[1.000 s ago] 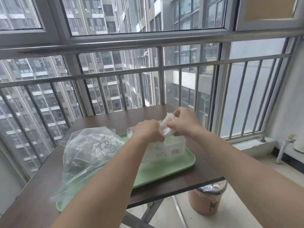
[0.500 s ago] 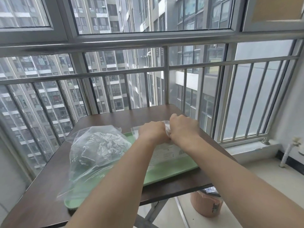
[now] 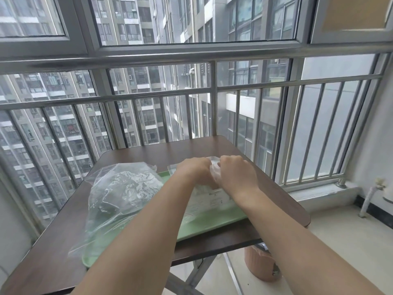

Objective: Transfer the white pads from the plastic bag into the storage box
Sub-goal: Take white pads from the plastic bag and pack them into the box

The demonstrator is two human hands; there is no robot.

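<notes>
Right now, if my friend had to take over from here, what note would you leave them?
Left hand: grips the pads.
Right hand: grips the same pads.
Where: the pads are held at the top of the box, which stands on the tray. The bag lies on the tray's left part.
Done: this bunch is out of the bag.
Left: push it down into the box and let go. Then check the bag; I cannot tell whether more pads are inside.

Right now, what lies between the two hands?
In the head view, a crumpled white pad sits between the left hand and right hand, held by both at the storage box.
</notes>
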